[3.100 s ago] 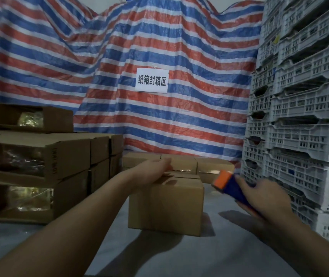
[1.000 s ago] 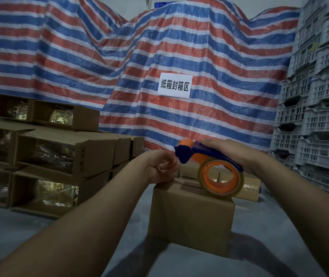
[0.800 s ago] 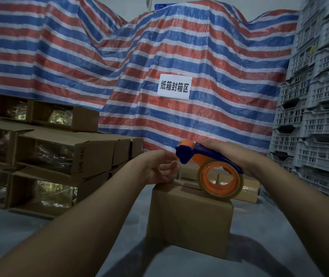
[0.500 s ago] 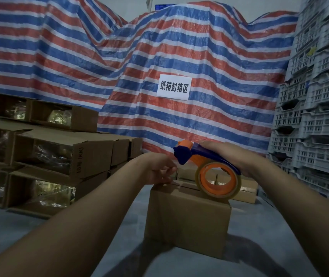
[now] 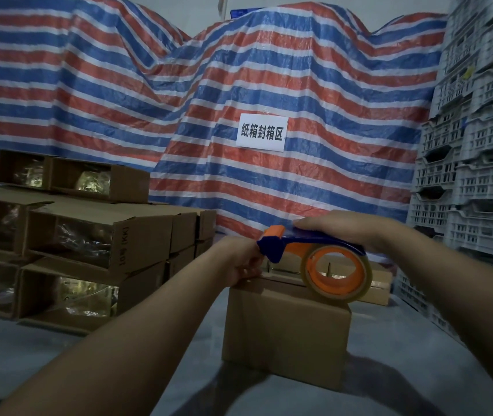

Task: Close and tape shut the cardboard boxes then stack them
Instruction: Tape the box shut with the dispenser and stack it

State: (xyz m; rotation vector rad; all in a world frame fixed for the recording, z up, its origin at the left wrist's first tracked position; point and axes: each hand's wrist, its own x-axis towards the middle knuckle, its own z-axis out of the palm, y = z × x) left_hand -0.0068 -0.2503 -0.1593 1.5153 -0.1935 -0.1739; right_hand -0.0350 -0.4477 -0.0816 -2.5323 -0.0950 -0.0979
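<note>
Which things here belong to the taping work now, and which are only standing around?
In use:
- cardboard box on the floor
- tape dispenser with its tape roll, held by the right hand
- left hand, fingers curled at the box's top edge

Standing around:
- open boxes stacked at left
- boxes behind
- white crates
- striped tarp with its paper sign

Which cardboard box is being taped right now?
The lone closed box standing in front of the person: the left hand rests on its top and the tape dispenser sits over it. The stacked boxes on the left lie open-sided, untouched.
</note>
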